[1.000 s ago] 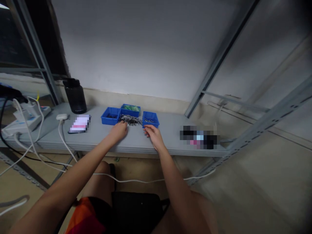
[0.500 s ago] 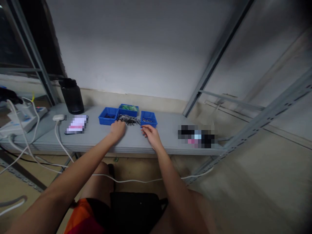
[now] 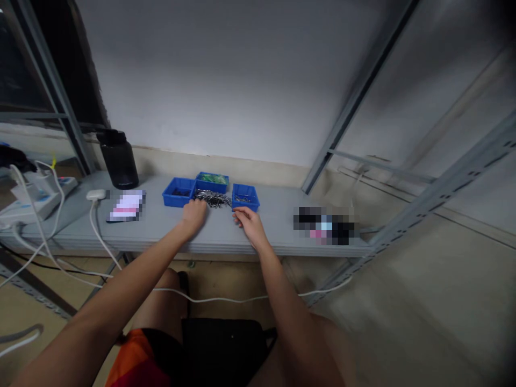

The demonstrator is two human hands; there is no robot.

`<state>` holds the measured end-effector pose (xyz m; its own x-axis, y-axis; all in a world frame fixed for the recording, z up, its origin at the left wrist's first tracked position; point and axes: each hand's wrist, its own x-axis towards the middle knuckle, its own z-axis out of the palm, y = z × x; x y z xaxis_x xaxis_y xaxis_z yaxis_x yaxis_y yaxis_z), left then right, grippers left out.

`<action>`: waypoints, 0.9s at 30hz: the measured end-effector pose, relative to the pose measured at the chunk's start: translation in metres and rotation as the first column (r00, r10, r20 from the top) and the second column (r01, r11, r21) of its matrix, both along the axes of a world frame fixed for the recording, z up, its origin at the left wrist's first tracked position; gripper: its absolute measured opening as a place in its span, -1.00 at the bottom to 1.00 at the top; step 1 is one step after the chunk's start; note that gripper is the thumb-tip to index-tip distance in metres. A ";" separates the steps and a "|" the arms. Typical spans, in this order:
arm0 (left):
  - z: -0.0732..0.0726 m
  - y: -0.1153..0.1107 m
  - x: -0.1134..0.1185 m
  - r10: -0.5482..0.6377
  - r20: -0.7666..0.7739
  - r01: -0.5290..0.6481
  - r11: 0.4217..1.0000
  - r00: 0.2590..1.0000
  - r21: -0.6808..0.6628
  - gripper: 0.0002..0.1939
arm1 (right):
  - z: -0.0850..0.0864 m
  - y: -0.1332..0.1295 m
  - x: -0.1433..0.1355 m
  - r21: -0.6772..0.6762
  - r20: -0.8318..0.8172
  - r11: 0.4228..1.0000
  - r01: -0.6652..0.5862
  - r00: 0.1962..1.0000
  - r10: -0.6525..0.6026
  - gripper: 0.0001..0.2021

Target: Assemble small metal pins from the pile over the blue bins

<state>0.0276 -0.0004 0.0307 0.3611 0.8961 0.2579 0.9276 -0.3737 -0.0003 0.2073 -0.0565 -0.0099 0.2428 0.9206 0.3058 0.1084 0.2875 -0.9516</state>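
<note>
Your pile of slender metal pieces [image 3: 213, 198] lies on the grey tabletop [image 3: 221, 234], in the gap between the left blue tray [image 3: 177, 201] and the right blue tray [image 3: 245, 190], just in front of the rear blue tray [image 3: 217, 188]. The heap's long axis runs left to right, roughly along the table's front edge, with its right end slanting slightly toward you. The silvery pieces on top mostly lie lengthwise with the heap, while the darker ones on your side are more jumbled; single pieces are too small to tell which end is which. Your left hand [image 3: 194, 215] is at the near left end of the pile, back turned up and fingers curled under; whether they grip a piece, you cannot tell from here. Your right hand [image 3: 249, 221] is at the near side of the right tray, its fingers bent and pointing left toward the heap, thumb and forefinger close to each other; anything between those tips is too small to make out. Thin pieces lie in the right tray, dark ones in the left tray, and something green in the rear one. Well to your left stand a black bottle [image 3: 121, 166] and a phone [image 3: 127, 205] lying flat.
</note>
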 end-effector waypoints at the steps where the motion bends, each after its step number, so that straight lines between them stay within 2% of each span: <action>1: 0.001 0.000 0.000 0.000 0.001 0.000 1.000 1.000 -0.001 -0.62 | 0.000 0.000 0.000 -0.001 -0.002 1.000 0.000 1.000 0.000 -0.74; 12: 0.006 -0.003 -0.001 -0.005 0.030 0.006 1.000 1.000 -0.028 -0.65 | 0.001 -0.001 -0.001 -0.004 -0.006 1.000 -0.002 1.000 0.002 -0.76; 27: 0.012 -0.010 -0.002 0.050 0.029 -0.049 0.998 0.998 -0.029 -0.65 | 0.001 -0.002 -0.002 -0.018 0.038 1.000 0.002 0.999 -0.001 -0.72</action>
<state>0.0255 -0.0109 0.0424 0.3089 0.9196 0.2427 0.9442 -0.3271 0.0376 0.2051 -0.0581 -0.0086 0.2328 0.9256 0.2984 0.1451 0.2704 -0.9518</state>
